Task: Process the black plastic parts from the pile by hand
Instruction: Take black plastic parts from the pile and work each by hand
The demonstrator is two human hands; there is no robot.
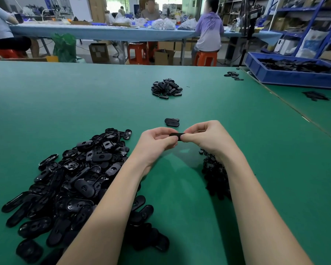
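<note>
While we pinch one black part (177, 136) at frame centre, left hand (157, 142) and right hand (203, 137) gripping opposite ends, probably for working it, the pile (71, 180) waits lower left.

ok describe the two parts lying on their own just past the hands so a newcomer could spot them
Start at the green table and find the small far pile near its middle. Come back toward the hands: the loose pair of parts lies between them, just beyond the held part. Only these two lie on their own, overlapping.
</note>
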